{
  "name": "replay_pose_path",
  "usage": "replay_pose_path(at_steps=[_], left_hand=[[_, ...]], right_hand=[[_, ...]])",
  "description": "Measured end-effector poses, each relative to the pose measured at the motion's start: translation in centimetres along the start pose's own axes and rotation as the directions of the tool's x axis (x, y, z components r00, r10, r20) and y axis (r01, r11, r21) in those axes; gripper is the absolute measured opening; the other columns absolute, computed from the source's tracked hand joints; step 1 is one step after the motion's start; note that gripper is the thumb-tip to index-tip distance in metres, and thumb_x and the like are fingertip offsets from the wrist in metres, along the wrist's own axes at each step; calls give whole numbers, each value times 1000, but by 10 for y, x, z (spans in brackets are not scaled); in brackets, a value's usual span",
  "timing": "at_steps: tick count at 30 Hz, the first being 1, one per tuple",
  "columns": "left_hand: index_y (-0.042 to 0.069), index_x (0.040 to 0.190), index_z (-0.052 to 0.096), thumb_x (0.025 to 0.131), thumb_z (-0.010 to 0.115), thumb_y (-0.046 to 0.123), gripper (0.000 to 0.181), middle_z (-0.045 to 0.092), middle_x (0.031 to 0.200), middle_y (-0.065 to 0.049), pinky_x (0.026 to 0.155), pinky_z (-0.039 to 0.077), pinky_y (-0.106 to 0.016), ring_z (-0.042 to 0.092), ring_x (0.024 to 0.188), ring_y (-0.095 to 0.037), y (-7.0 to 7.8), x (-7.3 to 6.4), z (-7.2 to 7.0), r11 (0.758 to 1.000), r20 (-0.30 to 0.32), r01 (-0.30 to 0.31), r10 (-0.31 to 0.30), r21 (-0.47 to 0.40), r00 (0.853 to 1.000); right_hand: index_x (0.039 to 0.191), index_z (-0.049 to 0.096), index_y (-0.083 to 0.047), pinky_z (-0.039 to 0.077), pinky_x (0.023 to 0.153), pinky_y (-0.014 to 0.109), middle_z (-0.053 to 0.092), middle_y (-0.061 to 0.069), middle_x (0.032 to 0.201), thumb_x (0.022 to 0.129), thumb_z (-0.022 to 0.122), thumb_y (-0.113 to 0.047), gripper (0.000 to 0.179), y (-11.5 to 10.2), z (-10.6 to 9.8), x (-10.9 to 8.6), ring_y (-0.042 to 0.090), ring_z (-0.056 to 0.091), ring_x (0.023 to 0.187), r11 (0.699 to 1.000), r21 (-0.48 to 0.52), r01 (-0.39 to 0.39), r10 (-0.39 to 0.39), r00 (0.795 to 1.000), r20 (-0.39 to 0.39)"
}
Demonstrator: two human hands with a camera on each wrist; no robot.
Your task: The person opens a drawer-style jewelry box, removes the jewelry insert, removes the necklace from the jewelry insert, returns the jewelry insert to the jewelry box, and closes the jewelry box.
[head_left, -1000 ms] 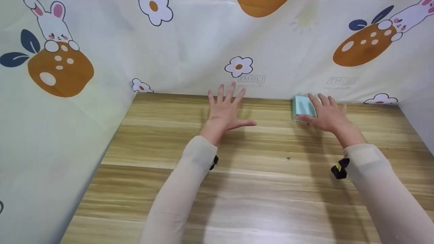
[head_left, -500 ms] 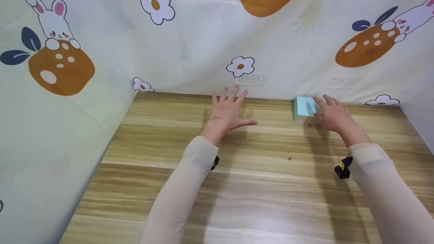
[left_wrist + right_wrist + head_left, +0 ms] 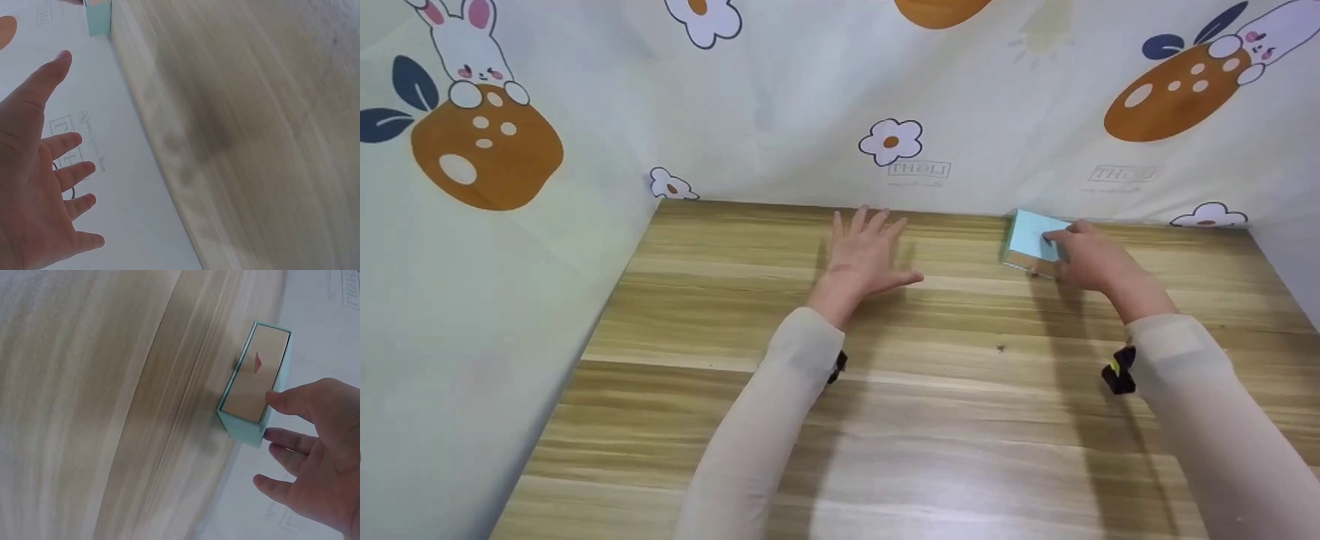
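A small light blue box [image 3: 1030, 234] with a tan end face stands on the wooden table against the back cloth, right of the middle. My right hand [image 3: 1099, 262] grips its right side, a finger bent onto the top. In the right wrist view the thumb is at the edge of the tan face [image 3: 264, 354], which bears a small red mark. The other fingers stay loose beside the box, and the index fingertip is hidden there. My left hand [image 3: 864, 259] is spread near the table's back edge, fingers straight, holding nothing.
A pale cloth [image 3: 787, 90] printed with rabbits, oranges and flowers hangs behind the wooden table [image 3: 930, 420] and along its sides. A small dark spot [image 3: 1000, 347] marks the tabletop. Each sleeve cuff carries a small black device [image 3: 1120, 371].
My right hand has curled its finger down onto the box top, and the box has turned slightly. My left hand has drawn slightly back from the cloth, still spread.
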State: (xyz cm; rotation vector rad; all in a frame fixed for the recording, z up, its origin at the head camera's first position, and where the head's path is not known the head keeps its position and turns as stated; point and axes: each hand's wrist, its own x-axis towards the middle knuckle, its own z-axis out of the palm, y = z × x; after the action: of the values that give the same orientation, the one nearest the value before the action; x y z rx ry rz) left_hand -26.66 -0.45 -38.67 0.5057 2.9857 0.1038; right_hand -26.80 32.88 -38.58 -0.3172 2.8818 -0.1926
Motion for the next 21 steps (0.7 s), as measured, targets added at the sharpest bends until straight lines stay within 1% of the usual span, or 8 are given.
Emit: replay_pose_path(at_steps=[4,7,10,15,18,21], left_hand=[[30,157,29,84,56,74,89,23,167,-1,124,6,-63,12,156,-30,4,0,4,1000,10,-14,14,1,1000],[29,156,31,85,56,73,87,24,167,-1,124,7,-63,13,156,-30,7,1,7,1000,13,-28,28,10,1000],[28,155,34,86,59,69,84,24,166,-1,124,8,-62,13,156,-29,11,2,11,999,27,-42,42,15,999],[27,152,40,87,66,59,78,29,164,-2,123,13,-61,20,154,-29,19,1,19,996,41,-86,86,-10,995],[27,151,42,87,67,54,74,33,163,-2,123,15,-61,24,153,-28,26,1,23,994,50,-112,113,-22,992],[27,151,41,88,68,52,73,34,162,-1,124,16,-59,25,153,-28,34,2,27,991,68,-127,129,-35,989]], right_hand=[[144,44,6,49,86,58,41,37,130,91,57,-8,56,-10,0,-2,42,53,99,999,-33,9,-9,1000,5],[142,47,7,50,82,55,45,36,125,87,60,-8,59,-18,-1,-4,39,53,94,998,-63,14,-13,1000,9],[137,51,7,51,79,55,50,37,121,81,62,-9,59,-26,-2,-6,39,54,92,994,-104,34,-33,999,11],[125,58,10,52,74,52,57,34,109,79,65,-10,51,-40,-3,-11,38,56,87,982,-177,67,-71,997,-16],[117,61,11,52,69,49,60,30,100,78,66,-10,44,-49,-2,-12,36,57,82,974,-210,81,-90,995,-36],[109,63,10,52,65,47,62,27,92,76,66,-10,39,-57,-2,-14,33,57,77,969,-235,82,-96,994,-48]])
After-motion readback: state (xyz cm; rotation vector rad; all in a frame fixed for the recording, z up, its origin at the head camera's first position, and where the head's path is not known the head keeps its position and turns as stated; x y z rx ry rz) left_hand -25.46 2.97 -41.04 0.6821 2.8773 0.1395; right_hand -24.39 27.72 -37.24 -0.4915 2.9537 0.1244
